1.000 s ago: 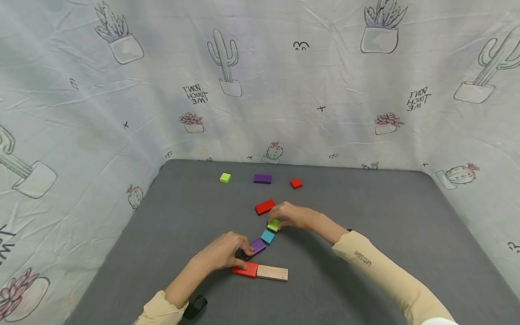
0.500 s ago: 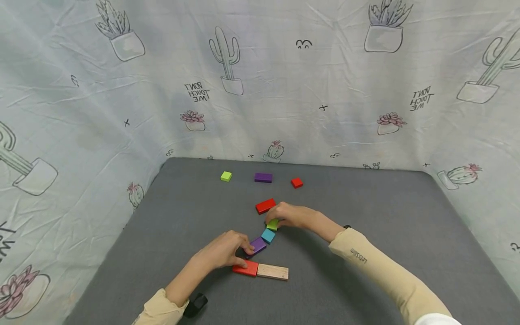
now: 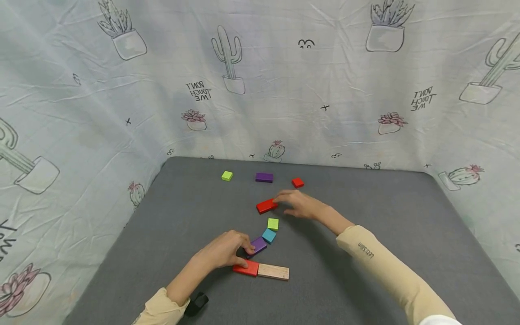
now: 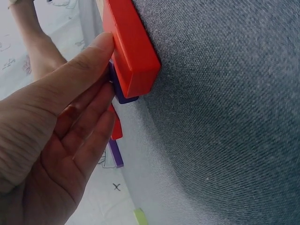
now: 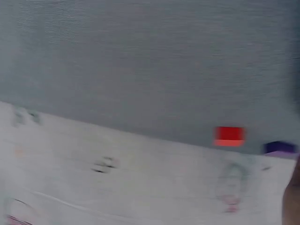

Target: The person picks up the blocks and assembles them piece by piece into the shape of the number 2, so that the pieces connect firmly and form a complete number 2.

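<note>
My left hand [image 3: 225,250] rests low over two blocks. Its thumb touches the red block [image 3: 248,268], and its fingertips lie on the purple block [image 3: 258,245]. In the left wrist view that hand's fingers are fairly straight, the thumb against the red block's side [image 4: 136,51]. A natural wood block [image 3: 274,271] adjoins the red one end to end. From the purple block a blue block [image 3: 269,235] and a green block [image 3: 273,224] continue in a curved row. My right hand [image 3: 299,204], fingers extended, is at the right end of another red block [image 3: 265,206]; contact is unclear.
Along the back of the grey table [image 3: 365,225] lie a green block [image 3: 227,176], a purple block [image 3: 264,178] and a small red block [image 3: 298,182]. A printed cactus cloth [image 3: 260,90] hangs behind. A black object [image 3: 197,304] sits by the left wrist.
My right hand has let go of the green block, leaving it beyond the blue one, and has moved back to the red block. The left hand stays where it was.
</note>
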Demonstrator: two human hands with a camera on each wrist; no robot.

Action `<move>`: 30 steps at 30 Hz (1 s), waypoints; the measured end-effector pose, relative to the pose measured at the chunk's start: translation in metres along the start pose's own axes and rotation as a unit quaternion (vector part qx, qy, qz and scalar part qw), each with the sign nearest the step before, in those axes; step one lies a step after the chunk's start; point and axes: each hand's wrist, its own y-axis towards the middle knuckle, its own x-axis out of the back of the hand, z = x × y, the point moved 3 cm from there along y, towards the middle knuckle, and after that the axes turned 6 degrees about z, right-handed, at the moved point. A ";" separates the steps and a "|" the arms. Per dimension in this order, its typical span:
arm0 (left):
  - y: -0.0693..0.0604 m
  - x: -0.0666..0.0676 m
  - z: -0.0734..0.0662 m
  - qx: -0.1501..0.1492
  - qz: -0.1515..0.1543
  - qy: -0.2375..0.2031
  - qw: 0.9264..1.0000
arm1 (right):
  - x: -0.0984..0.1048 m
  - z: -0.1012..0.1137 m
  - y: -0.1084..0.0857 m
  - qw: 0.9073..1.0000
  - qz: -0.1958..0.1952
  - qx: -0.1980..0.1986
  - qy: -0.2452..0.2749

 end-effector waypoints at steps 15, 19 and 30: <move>-0.005 -0.001 0.003 0.003 -0.008 -0.010 1.000 | 0.008 -0.068 -0.036 0.973 -0.015 -0.229 0.004; -0.005 -0.001 0.002 0.002 -0.010 -0.007 1.000 | 0.008 -0.069 -0.031 0.969 -0.001 -0.245 0.005; -0.003 -0.002 0.001 -0.001 -0.010 -0.004 1.000 | 0.004 -0.076 -0.012 0.969 -0.020 -0.243 -0.028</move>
